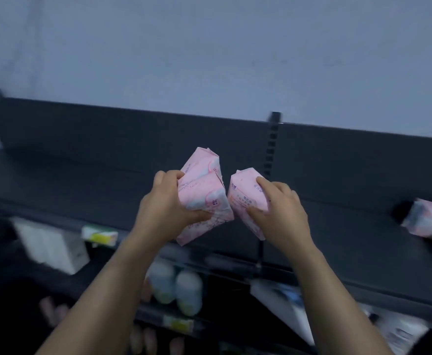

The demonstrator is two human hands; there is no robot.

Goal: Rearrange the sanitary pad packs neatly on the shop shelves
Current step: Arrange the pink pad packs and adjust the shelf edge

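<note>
Above the top shelf (82, 175), the left hand (169, 208) holds two pink pad packs (202, 193) in curled fingers (165, 176) and the right hand (280, 216) grips a third pack (244, 194) alongside, likely to shelve them together.

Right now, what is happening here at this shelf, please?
A person stands at a dark shop shelf. The left hand grips pink pad packs, apparently two together; the right hand grips a single pink pack. Both hands hold them over it, not yet set down. Other blurred packs lie at the far right.
</note>
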